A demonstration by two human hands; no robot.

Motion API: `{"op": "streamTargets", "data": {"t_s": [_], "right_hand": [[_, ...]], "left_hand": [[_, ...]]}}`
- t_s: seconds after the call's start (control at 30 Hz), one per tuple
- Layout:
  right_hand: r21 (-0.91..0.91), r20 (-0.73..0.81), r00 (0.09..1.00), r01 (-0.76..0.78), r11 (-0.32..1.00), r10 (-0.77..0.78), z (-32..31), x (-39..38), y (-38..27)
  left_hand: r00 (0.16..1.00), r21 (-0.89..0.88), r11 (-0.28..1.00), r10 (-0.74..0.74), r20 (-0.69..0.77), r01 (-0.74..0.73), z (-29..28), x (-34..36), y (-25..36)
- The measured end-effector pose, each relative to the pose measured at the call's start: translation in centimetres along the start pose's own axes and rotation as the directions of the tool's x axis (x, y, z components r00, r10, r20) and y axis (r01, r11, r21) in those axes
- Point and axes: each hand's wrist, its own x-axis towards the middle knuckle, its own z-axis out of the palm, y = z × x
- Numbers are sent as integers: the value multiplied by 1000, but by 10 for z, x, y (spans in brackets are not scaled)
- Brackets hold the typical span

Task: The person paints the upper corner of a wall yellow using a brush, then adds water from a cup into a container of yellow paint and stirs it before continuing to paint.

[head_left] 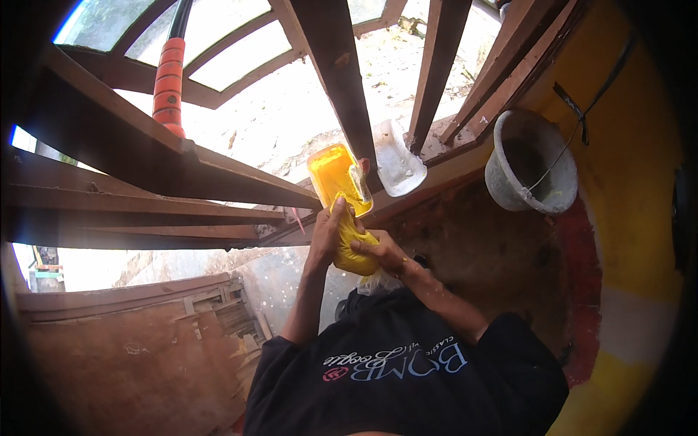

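Between my two hands is a plastic bag filled with something yellow and paint-like (352, 260). My left hand (328, 227) is closed on its left side near the top, thumb pointing up. My right hand (387, 252) grips the bag lower down from the right. Just beyond the bag, a shallow container coated inside with yellow (329, 168) rests at the window ledge, and the top of the bag reaches its near edge. A whitish lump lies along the container's right side. Right of it, past a wooden bar, stands a white plastic container (396, 163).
Brown wooden window bars (336, 80) rise in front of me and to the left. A pole with an orange grip (169, 87) leans there. At the right, a grey, stained bucket (497, 167) hangs by a yellow wall (625, 131). A worn wooden panel (138, 356) sits lower left.
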Motion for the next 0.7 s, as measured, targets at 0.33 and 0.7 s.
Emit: {"op": "streamTargets", "data": {"t_s": [0.33,0.7], "right_hand": [[267,197,969,-199,943,149,-12,10,3],[429,225,955,-274,861,191,-10,16,21]], "left_hand": [[998,38,999,37,-56,-35,2,2,-6],[990,-103,993,-77,-117,65,-15,15,-12]]}}
